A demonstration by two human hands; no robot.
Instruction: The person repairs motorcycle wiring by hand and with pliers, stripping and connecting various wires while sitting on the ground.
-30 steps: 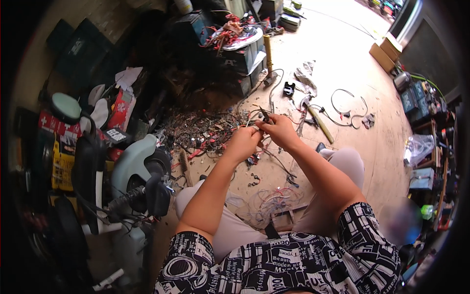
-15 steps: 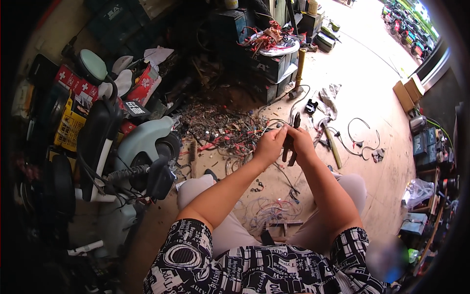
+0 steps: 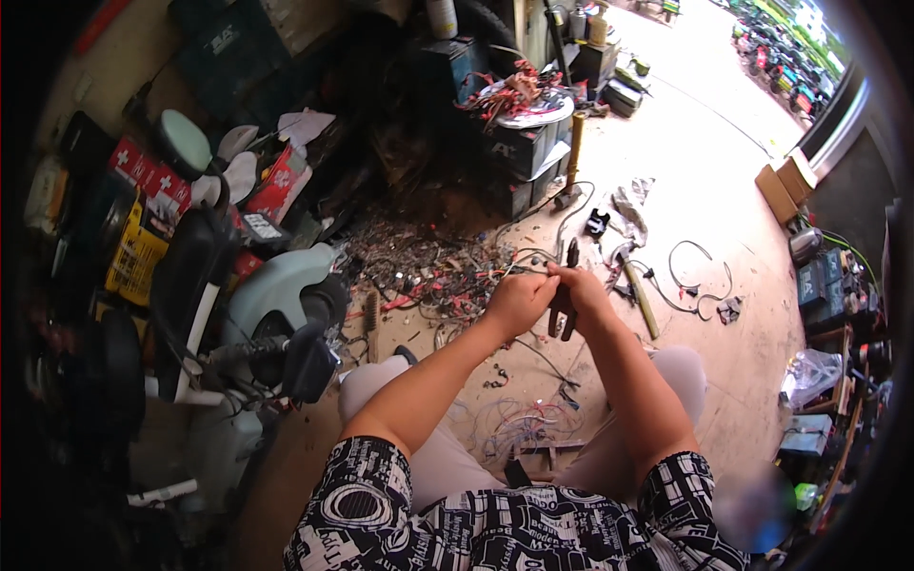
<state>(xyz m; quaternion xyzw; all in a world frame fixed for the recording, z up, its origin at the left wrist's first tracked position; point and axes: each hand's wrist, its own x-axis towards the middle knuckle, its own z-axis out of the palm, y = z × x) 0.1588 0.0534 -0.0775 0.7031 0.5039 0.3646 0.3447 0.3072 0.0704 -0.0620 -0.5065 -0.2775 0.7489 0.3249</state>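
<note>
In front of my knees, my two hands meet over the cluttered floor. My right hand (image 3: 585, 293) is closed around a pair of dark pliers (image 3: 563, 322), whose jaws point away from me and whose handles hang down beside the palm. Touching it at the fingertips, my left hand (image 3: 520, 303) is closed in a pinch. Whatever it pinches is too small to name; a thin strand shows just beyond its fingers. Beneath and past the hands lies a heap of scrap wires and small parts (image 3: 428, 257).
A hammer (image 3: 640, 300) and a looped black cable (image 3: 678, 276) lie to the right. Between my legs is a tangle of thin wires (image 3: 528, 423). A pale scooter body (image 3: 271, 295) crowds the left. Batteries (image 3: 524, 147) stand ahead, topped with red wires (image 3: 519, 93).
The whole view has shifted slightly, so most floor things sit a little lower and to the left. My hands remain together, with the pliers still in the right one.
</note>
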